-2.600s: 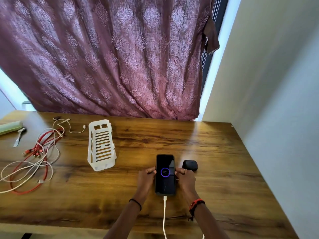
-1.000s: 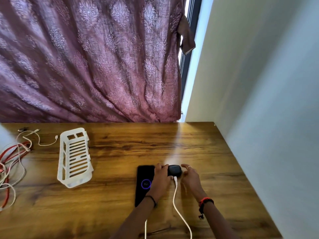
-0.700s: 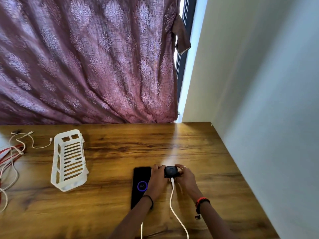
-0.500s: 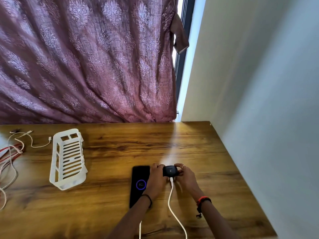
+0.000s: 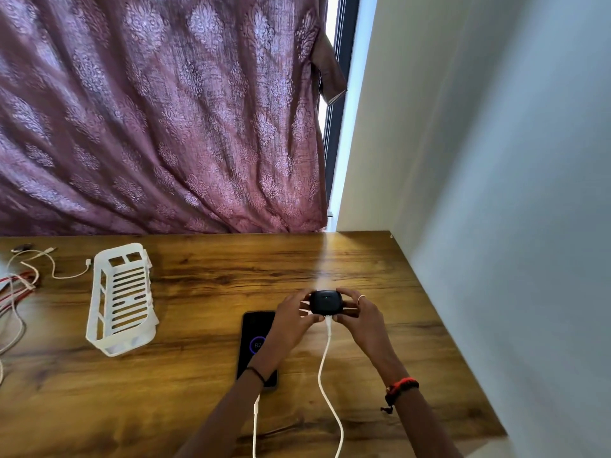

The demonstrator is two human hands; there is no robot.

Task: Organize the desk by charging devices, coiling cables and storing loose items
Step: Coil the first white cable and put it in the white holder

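Note:
A small black earbud case (image 5: 325, 301) sits between both hands near the middle of the wooden desk (image 5: 215, 279). My left hand (image 5: 289, 322) grips its left side and my right hand (image 5: 362, 317) grips its right side. A white charging cable (image 5: 325, 368) runs from the case's near face toward the desk's front edge. A black phone (image 5: 253, 338) lies flat just left of the case, partly under my left wrist, its screen showing a purple charging ring. A second white cable (image 5: 255, 424) is plugged into its near end.
A white slotted plastic basket (image 5: 120, 300) lies on its side at the left. Tangled white and red cables (image 5: 20, 285) sprawl at the far left edge. A maroon curtain (image 5: 158, 114) hangs behind the desk. A white wall (image 5: 496, 226) borders the desk's right side.
Both hands left the phone and moved right to the earbud case, which now has a white cable plugged in. A small green light now shows on the case. The view shifted right.

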